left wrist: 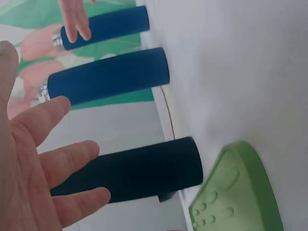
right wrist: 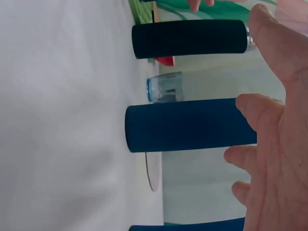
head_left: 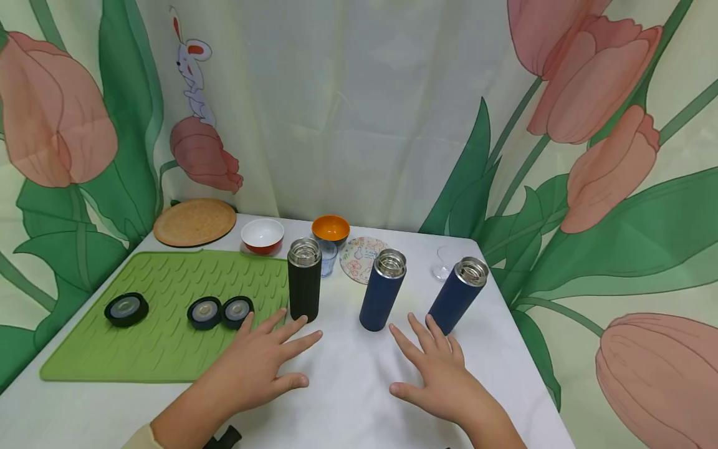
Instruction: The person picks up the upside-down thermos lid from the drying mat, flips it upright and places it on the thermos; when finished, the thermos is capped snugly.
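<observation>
Three lidless flasks stand upright on the white table (head_left: pixel 348 386): a black flask (head_left: pixel 304 279) (left wrist: pixel 139 171) (right wrist: pixel 187 38), a middle blue flask (head_left: pixel 382 290) (left wrist: pixel 108 77) (right wrist: pixel 187 131) and a right blue flask (head_left: pixel 458 295) (left wrist: pixel 108 26). My left hand (head_left: pixel 263 362) (left wrist: pixel 43 159) hovers flat with fingers spread just in front of the black flask, holding nothing. My right hand (head_left: pixel 440 368) (right wrist: pixel 269 144) is spread the same way, its fingertips close to the base of the right blue flask. Three round black lids (head_left: pixel 126 308) (head_left: pixel 204 312) (head_left: pixel 237 310) lie on the green mat (head_left: pixel 162 349).
Behind the flasks stand a white-and-red bowl (head_left: pixel 262 235), an orange bowl (head_left: pixel 330 228), a small clear glass (head_left: pixel 328 257) (right wrist: pixel 166 87), a patterned coaster (head_left: pixel 359 259) and a stemless glass (head_left: pixel 444 262). A round cork board (head_left: pixel 194 221) lies at the back left. Tulip-print curtains surround the table.
</observation>
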Demonstrator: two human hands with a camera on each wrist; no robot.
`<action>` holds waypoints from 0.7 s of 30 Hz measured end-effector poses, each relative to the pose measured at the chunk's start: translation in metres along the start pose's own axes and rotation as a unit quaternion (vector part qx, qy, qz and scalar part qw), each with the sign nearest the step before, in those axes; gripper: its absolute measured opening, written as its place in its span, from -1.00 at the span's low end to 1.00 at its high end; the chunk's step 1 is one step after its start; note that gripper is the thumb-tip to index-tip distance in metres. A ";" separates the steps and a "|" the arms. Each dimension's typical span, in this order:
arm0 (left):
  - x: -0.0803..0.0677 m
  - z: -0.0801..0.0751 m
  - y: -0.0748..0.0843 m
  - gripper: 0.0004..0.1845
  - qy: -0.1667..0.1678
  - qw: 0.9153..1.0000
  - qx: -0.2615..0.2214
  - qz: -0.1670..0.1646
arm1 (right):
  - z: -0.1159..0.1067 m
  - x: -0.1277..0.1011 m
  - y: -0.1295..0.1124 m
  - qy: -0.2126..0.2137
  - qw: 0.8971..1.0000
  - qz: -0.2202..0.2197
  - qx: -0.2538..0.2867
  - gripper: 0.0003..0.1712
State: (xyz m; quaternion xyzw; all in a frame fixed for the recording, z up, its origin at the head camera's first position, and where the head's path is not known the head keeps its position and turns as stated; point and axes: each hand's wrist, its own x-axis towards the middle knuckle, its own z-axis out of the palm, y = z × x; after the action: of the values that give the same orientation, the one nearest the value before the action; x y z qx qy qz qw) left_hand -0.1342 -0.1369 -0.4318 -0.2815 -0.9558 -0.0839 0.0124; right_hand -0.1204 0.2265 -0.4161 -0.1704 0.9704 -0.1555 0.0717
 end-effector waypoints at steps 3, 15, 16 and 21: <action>-0.002 -0.002 -0.005 -0.22 0.015 1.000 0.003 -0.006 | 0.003 0.005 0.003 0.007 1.000 -0.010 -0.006 0.09; -0.037 -0.044 -0.142 -0.13 0.172 0.936 0.011 -0.306 | 0.008 0.005 0.006 0.010 1.000 -0.012 0.018 0.04; -0.043 -0.045 -0.160 0.01 0.149 0.928 0.000 -0.342 | 0.008 0.005 0.007 0.011 1.000 -0.012 0.021 0.04; -0.070 -0.044 -0.216 0.55 -0.023 0.874 -0.064 -0.481 | 0.014 0.002 0.009 0.007 1.000 -0.013 0.026 0.03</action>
State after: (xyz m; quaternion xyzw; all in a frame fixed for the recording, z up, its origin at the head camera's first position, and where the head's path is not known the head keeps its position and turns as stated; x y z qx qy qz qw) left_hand -0.1927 -0.3603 -0.4267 0.2113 -0.9657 -0.1340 -0.0692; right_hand -0.1228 0.2302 -0.4323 -0.1796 0.9642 -0.1832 0.0675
